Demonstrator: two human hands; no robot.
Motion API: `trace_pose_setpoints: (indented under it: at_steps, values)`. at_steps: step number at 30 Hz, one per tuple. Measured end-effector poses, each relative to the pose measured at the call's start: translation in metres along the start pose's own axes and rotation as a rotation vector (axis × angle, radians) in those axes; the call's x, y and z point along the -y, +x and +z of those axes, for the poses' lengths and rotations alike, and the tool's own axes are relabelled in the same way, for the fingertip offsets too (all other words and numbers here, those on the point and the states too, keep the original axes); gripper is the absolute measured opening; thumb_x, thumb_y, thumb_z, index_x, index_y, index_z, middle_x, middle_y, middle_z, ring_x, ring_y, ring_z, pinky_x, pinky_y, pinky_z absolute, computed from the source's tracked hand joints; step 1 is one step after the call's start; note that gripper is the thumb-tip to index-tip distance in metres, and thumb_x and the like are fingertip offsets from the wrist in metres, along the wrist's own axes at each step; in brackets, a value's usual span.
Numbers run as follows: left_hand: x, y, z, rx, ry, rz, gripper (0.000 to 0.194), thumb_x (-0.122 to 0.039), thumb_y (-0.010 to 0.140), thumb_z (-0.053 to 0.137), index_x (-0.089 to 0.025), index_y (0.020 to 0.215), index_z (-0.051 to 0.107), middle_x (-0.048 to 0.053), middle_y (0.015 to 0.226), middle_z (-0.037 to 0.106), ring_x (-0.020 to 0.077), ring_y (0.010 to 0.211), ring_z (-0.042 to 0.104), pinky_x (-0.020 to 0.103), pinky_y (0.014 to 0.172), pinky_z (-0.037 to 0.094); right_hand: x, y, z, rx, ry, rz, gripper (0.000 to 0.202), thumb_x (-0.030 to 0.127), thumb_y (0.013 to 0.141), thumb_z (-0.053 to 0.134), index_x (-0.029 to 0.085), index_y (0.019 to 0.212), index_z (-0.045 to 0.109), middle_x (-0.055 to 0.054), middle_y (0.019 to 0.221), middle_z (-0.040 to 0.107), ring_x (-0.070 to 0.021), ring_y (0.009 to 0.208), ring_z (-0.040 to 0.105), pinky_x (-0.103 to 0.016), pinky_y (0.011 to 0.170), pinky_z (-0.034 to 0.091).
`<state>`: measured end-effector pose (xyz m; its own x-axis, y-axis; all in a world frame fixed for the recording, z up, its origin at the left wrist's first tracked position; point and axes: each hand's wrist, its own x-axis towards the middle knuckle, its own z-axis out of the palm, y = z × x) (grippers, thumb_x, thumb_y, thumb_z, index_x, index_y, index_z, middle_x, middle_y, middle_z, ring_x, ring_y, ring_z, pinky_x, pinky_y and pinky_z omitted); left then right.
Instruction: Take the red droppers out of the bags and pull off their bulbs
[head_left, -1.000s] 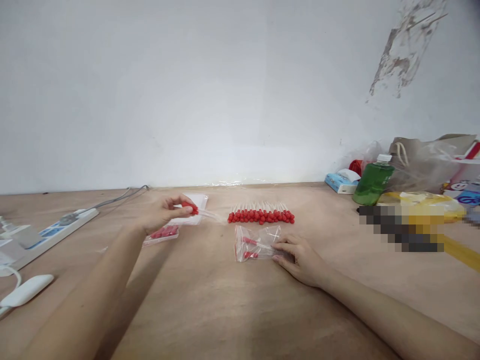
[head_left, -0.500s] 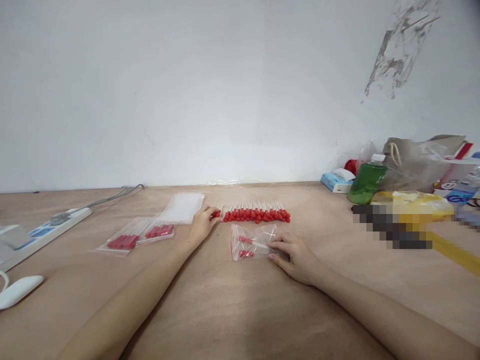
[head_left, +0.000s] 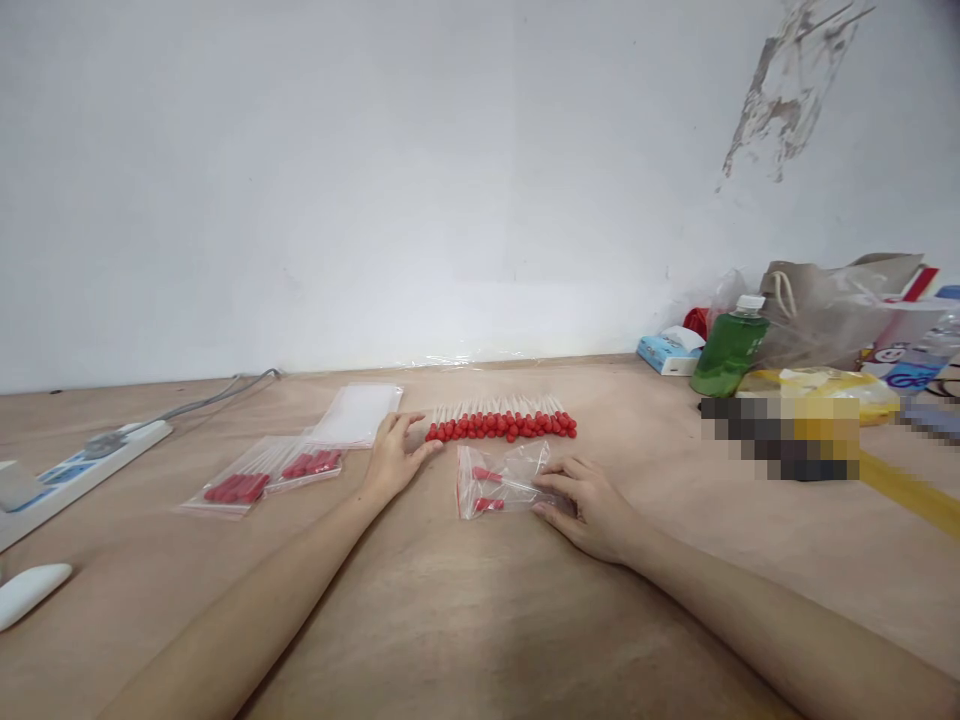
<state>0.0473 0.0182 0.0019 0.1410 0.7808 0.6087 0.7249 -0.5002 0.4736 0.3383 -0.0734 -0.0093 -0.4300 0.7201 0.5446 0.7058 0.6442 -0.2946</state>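
Observation:
A row of thin white sticks with red tips (head_left: 510, 426) lies across the middle of the table, tips toward me. My left hand (head_left: 394, 455) is at the row's left end, thumb and fingers apart with nothing between them. My right hand (head_left: 585, 505) has its thumb and fingers at the right end of a clear zip bag (head_left: 517, 485), gripping it. Inside this bag are two red-tipped sticks (head_left: 489, 505), tips pointing left. My right fingers partly cover the end of the bag.
Two filled clear bags (head_left: 238, 488) with red-tipped sticks lie at left, beside a stack of flat bags (head_left: 358, 415). A power strip (head_left: 90, 470) and a white object (head_left: 34, 592) are farther left. At right stand a tissue pack (head_left: 667, 352) and a green bottle (head_left: 727, 348).
My left hand has let go of the red tip it pinched at the row's left end, and its fingers have spread. My right hand and the bag stay put; the view has shifted slightly.

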Motion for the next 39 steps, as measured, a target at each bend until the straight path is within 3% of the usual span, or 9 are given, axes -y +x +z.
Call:
trace_pose_setpoints:
  at_steps: [2, 6, 12, 15, 18, 24, 28, 33, 39]
  values:
    - [-0.012, -0.014, -0.007, -0.051, 0.069, 0.119, 0.019, -0.034, 0.078, 0.054, -0.018, 0.087, 0.059, 0.005, 0.087, 0.056, 0.0182, 0.084, 0.056, 0.034, 0.079, 0.046, 0.001, 0.000, -0.001, -0.019, -0.007, -0.022, 0.027, 0.029, 0.078, 0.054, 0.020, 0.102, 0.060, -0.009, 0.100, 0.057, -0.0208, 0.094, 0.051, -0.038, 0.082, 0.040]
    - [-0.036, -0.041, -0.012, 0.169, -0.019, 0.310, 0.014, -0.025, 0.082, 0.050, -0.019, 0.085, 0.063, 0.004, 0.083, 0.059, 0.0139, 0.079, 0.057, 0.025, 0.073, 0.046, 0.001, 0.000, 0.002, 0.001, -0.012, -0.039, 0.025, 0.023, 0.082, 0.047, 0.020, 0.104, 0.059, -0.008, 0.100, 0.057, -0.0196, 0.094, 0.051, -0.038, 0.084, 0.039]
    - [-0.063, -0.043, 0.000, 0.397, -0.175, 0.278, 0.030, -0.028, 0.083, 0.050, -0.023, 0.112, 0.056, 0.004, 0.110, 0.059, 0.0164, 0.099, 0.056, 0.029, 0.087, 0.043, -0.002, 0.003, 0.003, 0.076, 0.069, 0.067, 0.022, 0.020, 0.081, 0.047, 0.021, 0.098, 0.060, -0.006, 0.099, 0.058, -0.0187, 0.094, 0.051, -0.034, 0.082, 0.040]
    - [-0.065, -0.037, 0.001, 0.487, -0.181, 0.278, 0.043, -0.033, 0.080, 0.055, -0.023, 0.121, 0.048, 0.005, 0.117, 0.055, 0.0198, 0.106, 0.051, 0.033, 0.090, 0.040, -0.003, 0.005, 0.000, 0.095, 0.130, 0.095, 0.016, 0.019, 0.079, 0.049, 0.020, 0.090, 0.061, -0.005, 0.093, 0.059, -0.0175, 0.089, 0.052, -0.033, 0.080, 0.040]
    - [-0.063, -0.035, 0.000, 0.540, -0.171, 0.307, 0.044, -0.034, 0.077, 0.058, -0.023, 0.119, 0.050, 0.006, 0.114, 0.058, 0.0211, 0.106, 0.051, 0.034, 0.091, 0.039, -0.003, 0.006, -0.001, 0.092, 0.152, 0.104, 0.012, 0.018, 0.078, 0.050, 0.020, 0.085, 0.060, -0.004, 0.088, 0.059, -0.0171, 0.085, 0.053, -0.032, 0.078, 0.041]
    - [-0.071, -0.039, -0.003, 0.558, -0.260, 0.328, 0.025, -0.027, 0.082, 0.052, -0.022, 0.105, 0.061, 0.004, 0.102, 0.061, 0.0174, 0.094, 0.054, 0.030, 0.083, 0.042, -0.003, 0.003, 0.000, 0.113, 0.130, 0.072, 0.017, 0.020, 0.080, 0.048, 0.021, 0.091, 0.061, -0.005, 0.091, 0.058, -0.0173, 0.087, 0.053, -0.033, 0.079, 0.040]
    - [-0.072, -0.041, -0.006, 0.513, -0.279, 0.311, 0.025, -0.026, 0.083, 0.049, -0.020, 0.105, 0.061, 0.007, 0.103, 0.058, 0.0163, 0.090, 0.056, 0.028, 0.079, 0.045, -0.002, 0.001, 0.001, 0.102, 0.077, 0.046, 0.021, 0.023, 0.081, 0.048, 0.022, 0.099, 0.059, -0.006, 0.098, 0.058, -0.0183, 0.093, 0.052, -0.035, 0.082, 0.038]
    - [-0.072, -0.041, -0.005, 0.541, -0.268, 0.309, 0.030, -0.030, 0.078, 0.057, -0.022, 0.106, 0.060, 0.006, 0.101, 0.060, 0.0181, 0.092, 0.055, 0.030, 0.080, 0.045, -0.003, 0.001, 0.002, 0.090, 0.063, 0.011, 0.022, 0.023, 0.081, 0.048, 0.023, 0.099, 0.060, -0.006, 0.096, 0.058, -0.0182, 0.090, 0.054, -0.034, 0.079, 0.041]
    - [-0.067, -0.045, -0.003, 0.479, -0.317, 0.210, 0.017, -0.022, 0.080, 0.052, -0.019, 0.092, 0.064, 0.005, 0.090, 0.060, 0.0155, 0.082, 0.056, 0.028, 0.074, 0.046, -0.002, 0.001, 0.002, 0.076, 0.061, 0.022, 0.022, 0.024, 0.081, 0.048, 0.023, 0.099, 0.061, -0.006, 0.096, 0.059, -0.0181, 0.090, 0.054, -0.034, 0.080, 0.041]
